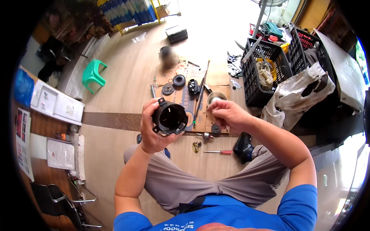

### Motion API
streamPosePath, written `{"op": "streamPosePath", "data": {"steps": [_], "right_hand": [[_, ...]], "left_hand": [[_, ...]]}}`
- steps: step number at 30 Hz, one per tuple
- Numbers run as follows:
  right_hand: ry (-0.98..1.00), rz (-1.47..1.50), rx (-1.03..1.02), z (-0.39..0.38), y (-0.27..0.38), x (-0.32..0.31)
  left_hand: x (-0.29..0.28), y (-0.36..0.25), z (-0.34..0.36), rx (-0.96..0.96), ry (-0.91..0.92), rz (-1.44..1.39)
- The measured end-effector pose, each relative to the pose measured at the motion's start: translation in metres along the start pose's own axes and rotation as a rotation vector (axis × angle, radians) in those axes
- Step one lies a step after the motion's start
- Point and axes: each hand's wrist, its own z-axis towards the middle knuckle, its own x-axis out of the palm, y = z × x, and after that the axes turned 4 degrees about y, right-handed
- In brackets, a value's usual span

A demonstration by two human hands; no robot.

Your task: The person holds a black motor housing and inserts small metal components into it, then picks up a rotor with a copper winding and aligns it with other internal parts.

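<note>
The left hand (149, 135) has its grip wrapped around a black cylindrical housing (170, 118), thumb and fingers pressing on its outside, its open mouth facing up; the housing is held up over the near left part of the flat cardboard (218, 79) on the floor (119, 82). To its right, the right hand (232, 116) hangs over the cardboard with the fingers of its grip curled; whether they pinch anything cannot be told. Just beyond those fingers lies a pale finned wheel (216, 97). Farther left lie a round dark disc (167, 89) and a black ring (179, 80), with a black block-shaped part (193, 87) to their right. Nearer the person are a small armature (207, 136) and a red-handled screwdriver (225, 152). A black crate (252, 82) stands far right, a green stool (92, 74) far left.
</note>
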Motion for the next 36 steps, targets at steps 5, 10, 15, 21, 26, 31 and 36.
{"op": "streamPosePath", "data": {"steps": [5, 10, 15, 21, 26, 31, 36], "right_hand": [[-0.033, 0.303, -0.154, -0.044, 0.022, 0.000], [-0.071, 0.334, -0.124, -0.031, 0.019, 0.006], [-0.021, 0.203, -0.176, -0.018, 0.032, 0.008], [-0.021, 0.193, -0.160, 0.003, 0.040, -0.011], [-0.060, 0.209, -0.200, 0.008, 0.042, -0.010], [-0.059, 0.202, -0.226, 0.011, 0.044, -0.010], [-0.164, 0.002, -0.258, 0.015, 0.039, -0.018]], "left_hand": [[0.015, -0.011, 0.028, 0.188, 0.019, 0.166], [0.027, 0.001, 0.028, 0.157, 0.087, 0.208], [0.041, 0.021, -0.004, -0.037, -0.034, 0.190], [0.053, 0.029, 0.006, 0.031, 0.075, 0.251], [0.056, 0.031, 0.014, 0.055, 0.124, 0.248], [0.056, 0.027, 0.018, 0.057, 0.102, 0.221], [0.065, 0.013, 0.017, -0.304, 0.033, -0.015]]}}
